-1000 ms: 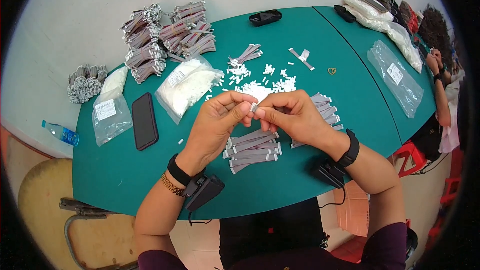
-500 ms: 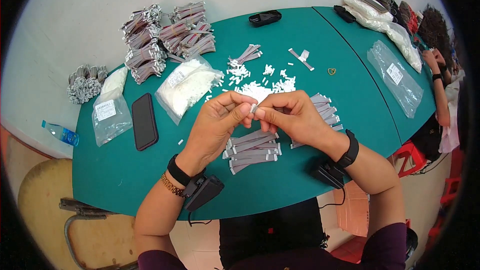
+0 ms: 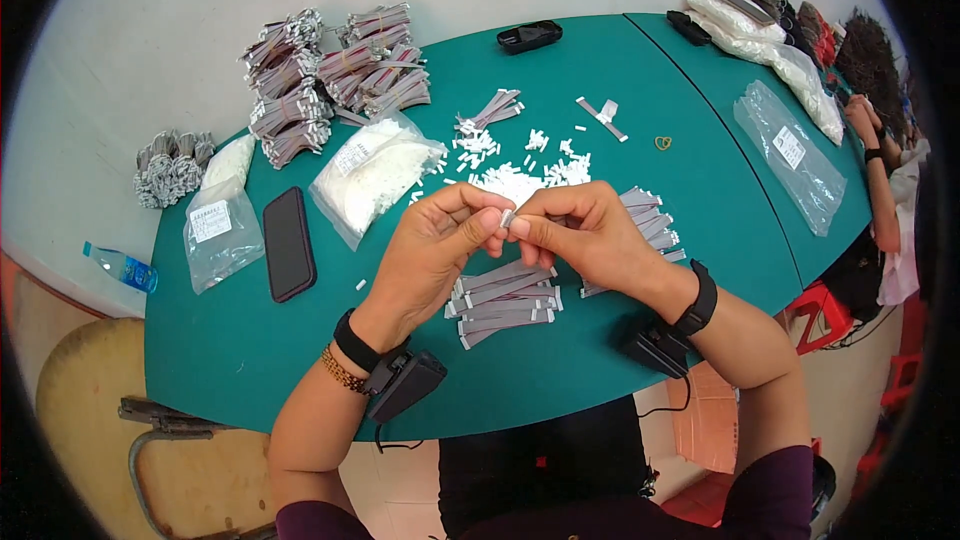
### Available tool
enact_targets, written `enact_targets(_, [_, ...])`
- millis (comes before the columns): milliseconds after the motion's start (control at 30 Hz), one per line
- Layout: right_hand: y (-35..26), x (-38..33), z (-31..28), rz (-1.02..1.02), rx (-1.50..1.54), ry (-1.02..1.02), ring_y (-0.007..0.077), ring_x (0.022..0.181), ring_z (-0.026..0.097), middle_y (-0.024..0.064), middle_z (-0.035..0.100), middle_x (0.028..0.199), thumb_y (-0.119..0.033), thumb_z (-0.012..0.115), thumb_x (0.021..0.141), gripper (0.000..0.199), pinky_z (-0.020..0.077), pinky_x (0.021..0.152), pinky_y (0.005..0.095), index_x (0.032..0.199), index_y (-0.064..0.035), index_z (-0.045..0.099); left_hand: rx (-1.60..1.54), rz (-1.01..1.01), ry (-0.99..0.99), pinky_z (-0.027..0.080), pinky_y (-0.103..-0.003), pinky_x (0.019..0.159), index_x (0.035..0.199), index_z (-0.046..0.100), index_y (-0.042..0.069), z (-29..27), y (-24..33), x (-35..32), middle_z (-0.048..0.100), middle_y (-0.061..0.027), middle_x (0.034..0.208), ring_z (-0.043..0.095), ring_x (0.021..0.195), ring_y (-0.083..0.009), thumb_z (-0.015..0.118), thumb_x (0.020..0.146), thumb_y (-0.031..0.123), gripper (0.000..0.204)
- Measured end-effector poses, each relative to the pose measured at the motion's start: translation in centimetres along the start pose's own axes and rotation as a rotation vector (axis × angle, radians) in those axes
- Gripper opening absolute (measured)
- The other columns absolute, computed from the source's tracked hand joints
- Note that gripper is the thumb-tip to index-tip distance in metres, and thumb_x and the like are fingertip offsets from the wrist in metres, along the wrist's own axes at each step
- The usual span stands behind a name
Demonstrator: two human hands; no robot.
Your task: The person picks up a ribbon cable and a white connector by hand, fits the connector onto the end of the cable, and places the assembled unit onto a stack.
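Observation:
Both of my hands meet over the middle of the table, thumbs and forefingers pinched at the end of a grey ribbon cable (image 3: 507,220). My left hand (image 3: 447,235) grips it from one side and my right hand (image 3: 575,230) from the other; the fingers hide most of it. Just beyond the fingertips lies a loose heap of small white connector pieces (image 3: 508,180). Under and in front of my hands, grey ribbon cables with white ends (image 3: 505,305) are stacked crosswise. More ribbon cables (image 3: 650,225) lie beside my right wrist.
Bundled cables (image 3: 290,90) pile up at the back left. An opened bag of white pieces (image 3: 370,175), another bag (image 3: 222,215) and a phone (image 3: 290,243) lie on the left. A black case (image 3: 530,36) sits at the back; a flat plastic bag (image 3: 790,155) lies right, near another person's arm (image 3: 880,190).
My hands hold almost the same place, with only a slight shift of the fingers on the ribbon cable. At the far right, the other person's hands have moved slightly.

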State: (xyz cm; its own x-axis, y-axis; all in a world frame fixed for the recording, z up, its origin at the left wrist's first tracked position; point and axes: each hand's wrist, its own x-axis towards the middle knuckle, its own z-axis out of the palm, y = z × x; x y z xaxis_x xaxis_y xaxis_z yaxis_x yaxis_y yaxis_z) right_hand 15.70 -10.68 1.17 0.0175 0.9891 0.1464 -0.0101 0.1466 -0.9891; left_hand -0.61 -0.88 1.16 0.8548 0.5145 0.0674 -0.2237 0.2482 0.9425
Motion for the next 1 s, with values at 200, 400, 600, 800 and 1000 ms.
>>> enact_targets(200, [-0.27,0.01,-0.1,0.033,0.006,-0.012,0.005,0.054,0.051,0.0024,0.059,0.064,-0.013,0.057,0.088,0.016,0.0402,0.049,0.0183,0.082,-0.0003,0.065,0.029,0.015,0.006,0.044,-0.022,0.069,0.098,0.058,0.001,0.02,0.04,0.03,0.06,-0.0046,0.088,0.053,0.075,-0.009,0.059,0.087,0.012,0.016])
enact_targets(400, [-0.34,0.01,-0.23,0.062,-0.017,-0.015,0.0044,0.052,0.05,0.0019,0.059,0.062,-0.013,0.057,0.088,0.016,0.0386,0.047,0.0181,0.081,-0.0003,0.065,0.08,0.032,0.02,0.044,-0.023,0.069,0.098,0.059,0.0,0.1,-0.01,0.02,0.061,-0.0054,0.088,0.054,0.075,-0.0094,0.059,0.087,0.011,0.016])
enact_targets(600, [-0.42,-0.03,-0.25,0.065,-0.014,-0.025,0.0041,0.051,0.049,0.0017,0.058,0.061,-0.013,0.057,0.088,0.017,0.0374,0.047,0.0182,0.08,-0.0005,0.065,0.094,0.028,0.025,0.044,-0.023,0.069,0.098,0.059,0.0,0.18,0.05,-0.01,0.061,-0.0056,0.088,0.054,0.075,-0.0096,0.06,0.086,0.011,0.016])
enact_targets(800, [-0.35,-0.05,-0.12,0.053,-0.004,-0.019,0.004,0.051,0.048,0.0016,0.058,0.061,-0.013,0.056,0.089,0.018,0.037,0.047,0.0184,0.079,-0.0006,0.064,0.083,0.031,0.024,0.045,-0.023,0.069,0.098,0.059,0.0,0.2,0.14,-0.01,0.061,-0.0058,0.087,0.054,0.075,-0.0099,0.06,0.086,0.011,0.016])
enact_targets(1000, [-0.26,-0.02,-0.21,0.038,-0.016,-0.022,0.004,0.051,0.048,0.0017,0.057,0.06,-0.014,0.056,0.089,0.018,0.0367,0.047,0.0183,0.078,-0.0004,0.064,0.137,0.038,0.042,0.045,-0.023,0.069,0.097,0.06,0.0,0.22,0.09,-0.01,0.061,-0.006,0.085,0.054,0.074,-0.0099,0.061,0.086,0.011,0.016])
